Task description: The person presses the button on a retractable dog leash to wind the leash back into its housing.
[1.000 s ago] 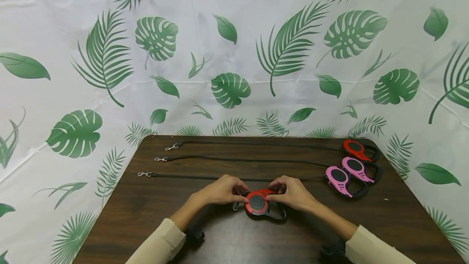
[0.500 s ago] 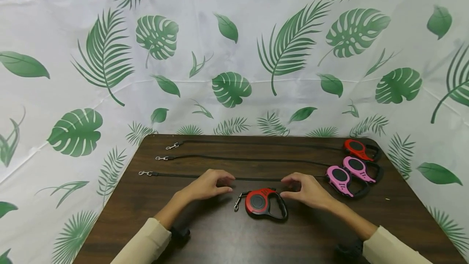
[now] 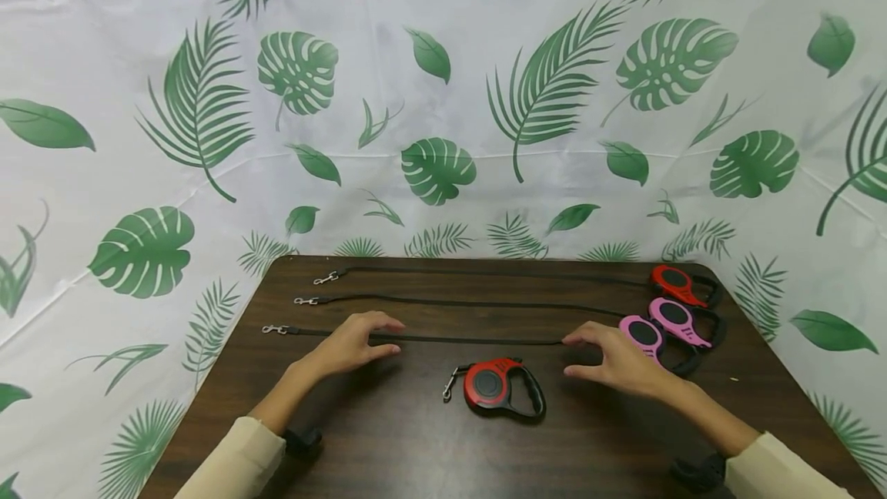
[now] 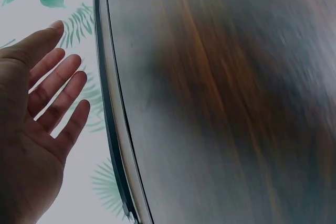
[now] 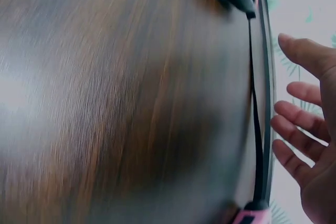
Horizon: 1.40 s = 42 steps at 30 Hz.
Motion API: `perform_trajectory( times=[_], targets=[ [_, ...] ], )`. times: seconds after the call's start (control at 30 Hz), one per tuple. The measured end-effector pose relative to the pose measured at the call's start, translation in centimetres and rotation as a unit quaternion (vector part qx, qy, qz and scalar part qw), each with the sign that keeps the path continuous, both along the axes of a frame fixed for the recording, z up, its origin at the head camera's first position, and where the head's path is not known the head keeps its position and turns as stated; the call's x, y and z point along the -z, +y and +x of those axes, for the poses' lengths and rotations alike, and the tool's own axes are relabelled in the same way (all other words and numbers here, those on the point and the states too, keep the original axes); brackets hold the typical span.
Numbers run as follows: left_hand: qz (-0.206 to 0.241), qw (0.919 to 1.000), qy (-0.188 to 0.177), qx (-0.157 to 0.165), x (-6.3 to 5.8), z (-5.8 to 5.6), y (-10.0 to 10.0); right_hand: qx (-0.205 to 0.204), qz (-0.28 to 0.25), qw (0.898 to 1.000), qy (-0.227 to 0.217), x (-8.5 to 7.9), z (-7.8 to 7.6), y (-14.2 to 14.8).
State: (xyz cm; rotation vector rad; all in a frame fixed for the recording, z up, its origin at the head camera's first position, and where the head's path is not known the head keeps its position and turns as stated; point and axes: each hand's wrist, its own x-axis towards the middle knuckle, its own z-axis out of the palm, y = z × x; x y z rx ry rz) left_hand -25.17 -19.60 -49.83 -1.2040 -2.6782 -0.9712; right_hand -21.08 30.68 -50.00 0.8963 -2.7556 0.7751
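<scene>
Altogether four leashes (image 3: 488, 386) (two pink)

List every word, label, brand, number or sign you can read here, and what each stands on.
No text can be read in any view.
Middle red leash casing: small marks, too small to read.
Far red leash casing, near pink leash casing, far pink leash casing: small dark marks, also too small.
Wall cloth: leaf print, no lettering visible.

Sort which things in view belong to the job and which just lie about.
Likely the job:
red retractable leash between left hand and right hand
extended red leash
two extended pink leashes

Likely incidental:
small pale scrap
leaf-print backdrop
</scene>
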Motion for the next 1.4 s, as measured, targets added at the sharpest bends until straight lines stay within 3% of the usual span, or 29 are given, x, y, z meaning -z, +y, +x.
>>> perform_trajectory(
  times=[0.23, 0.5, 0.83, 1.17, 1.4],
  targets=[
    [0.002, 0.9998, -0.001, -0.019, 0.1, 0.2, -2.8, 0.006, 0.039, 0.999, 0.033, -0.5, 0.0, 2.2],
    [-0.002, 0.9982, 0.002, -0.059, 0.4, 0.5, -5.6, 0.027, 0.034, 0.998, 0.053, -1.1, 0.7, 5.8],
    [0.003, 0.9936, 0.058, -0.097, 0.4, 0.6, -8.4, 0.036, 0.045, 0.993, 0.106, -1.8, 1.2, 9.4],
    [-0.011, 0.9884, 0.056, -0.141, 0.8, 0.7, -11.2, 0.048, 0.062, 0.992, 0.103, -1.5, 1.3, 12.0],
    [-0.020, 0.9865, 0.061, -0.151, 0.8, 0.4, -12.7, 0.055, 0.069, 0.990, 0.110, -1.0, 1.5, 13.3]
  ],
)
